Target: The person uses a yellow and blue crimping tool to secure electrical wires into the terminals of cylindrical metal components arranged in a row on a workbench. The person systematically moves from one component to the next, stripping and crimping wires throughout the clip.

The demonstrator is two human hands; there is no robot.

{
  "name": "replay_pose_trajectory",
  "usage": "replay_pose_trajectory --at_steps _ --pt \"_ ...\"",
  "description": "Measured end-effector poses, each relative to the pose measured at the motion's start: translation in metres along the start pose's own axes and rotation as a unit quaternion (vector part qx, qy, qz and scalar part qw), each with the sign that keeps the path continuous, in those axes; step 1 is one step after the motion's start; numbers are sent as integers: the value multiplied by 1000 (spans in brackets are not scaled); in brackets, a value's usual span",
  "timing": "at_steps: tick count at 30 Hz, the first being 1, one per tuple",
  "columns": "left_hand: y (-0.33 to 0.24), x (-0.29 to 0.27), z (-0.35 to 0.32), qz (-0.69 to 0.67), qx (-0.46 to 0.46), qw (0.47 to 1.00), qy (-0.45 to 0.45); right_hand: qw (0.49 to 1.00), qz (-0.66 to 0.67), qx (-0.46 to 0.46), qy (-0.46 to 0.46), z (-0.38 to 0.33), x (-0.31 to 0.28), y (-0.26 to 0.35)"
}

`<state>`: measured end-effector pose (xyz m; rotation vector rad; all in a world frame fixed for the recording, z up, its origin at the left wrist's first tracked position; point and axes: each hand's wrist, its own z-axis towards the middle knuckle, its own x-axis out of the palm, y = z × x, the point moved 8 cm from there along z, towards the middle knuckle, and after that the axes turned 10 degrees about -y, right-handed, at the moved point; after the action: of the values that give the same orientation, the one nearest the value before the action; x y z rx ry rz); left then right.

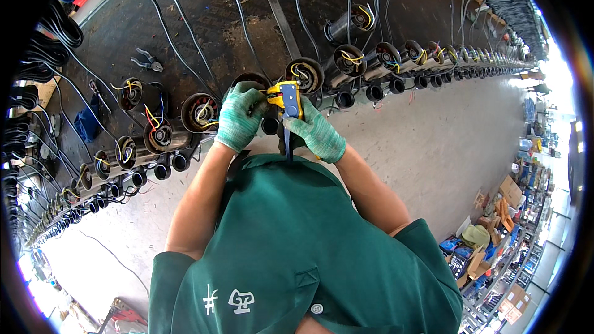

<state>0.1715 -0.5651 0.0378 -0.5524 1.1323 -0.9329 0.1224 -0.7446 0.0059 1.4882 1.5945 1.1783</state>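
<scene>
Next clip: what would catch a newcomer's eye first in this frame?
At centre, two green-gloved hands meet over the bench edge: the right hand grips a yellow and blue wire stripper, and the left hand pinches wires at its jaws. Behind them a long row of cylindrical motor housings with yellow and red leads curves across the dark workbench from lower left to upper right. Pliers lie on the bench at upper left.

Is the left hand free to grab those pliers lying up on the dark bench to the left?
Probably not right now. The left hand is at a motor's wires beside the yellow-and-blue stripping tool; the pliers lie apart, uncovered, up-left.
</scene>
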Motion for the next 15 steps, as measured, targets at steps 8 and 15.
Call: replay_pose_trajectory --at_steps 8,15 --pt "-4 -1 2 13 31 999 11 999 8 0 -50 -6 2 14" --pt "-2 0 2 22 19 1000 11 977 201 67 -11 -18 3 -2"
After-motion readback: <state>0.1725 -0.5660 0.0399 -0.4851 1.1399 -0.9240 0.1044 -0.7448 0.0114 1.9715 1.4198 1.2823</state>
